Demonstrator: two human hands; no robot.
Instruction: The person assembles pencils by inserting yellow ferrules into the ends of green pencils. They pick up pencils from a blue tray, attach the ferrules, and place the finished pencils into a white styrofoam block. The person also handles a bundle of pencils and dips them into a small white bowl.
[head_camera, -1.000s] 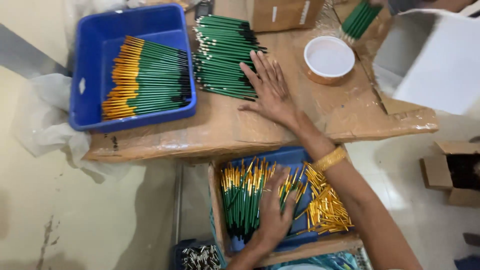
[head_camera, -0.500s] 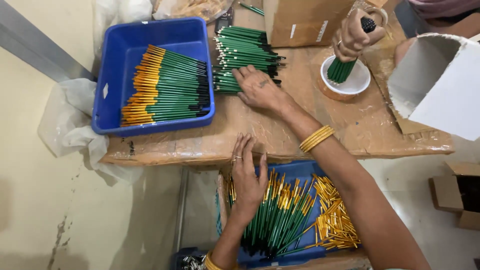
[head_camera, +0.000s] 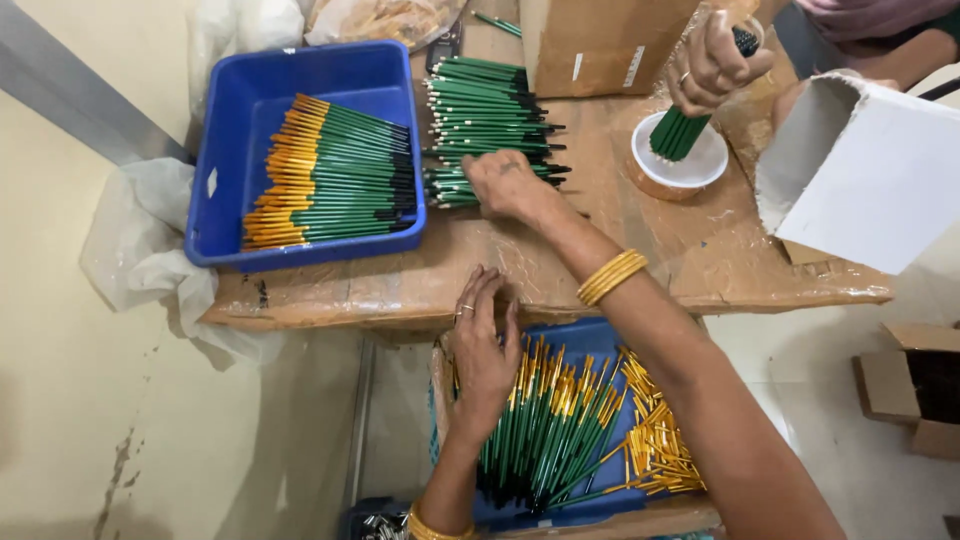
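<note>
Head view: nearest, the left hand (head_camera: 485, 350) is laid flat, grip open, on green pencils (head_camera: 545, 430) in a lower blue tray (head_camera: 600, 340). Farther off, on the surface (head_camera: 480, 270), the right hand (head_camera: 508, 185) is spread loosely over a stacked pencil pile (head_camera: 485, 110), nothing clasped. Beyond, another person's hand (head_camera: 712, 62) holds a pencil bundle (head_camera: 678, 135).

A blue plastic bin (head_camera: 230, 120) holding neat rows of green brushes with yellow ferrules (head_camera: 335, 175) sits at the table's left end on crumpled clear plastic sheeting (head_camera: 135, 250). A brown cardboard box (head_camera: 600, 40) stands at the far edge, a white open-topped carton (head_camera: 870, 190) to the right, with a shallow white round tub (head_camera: 690, 165) between them
</note>
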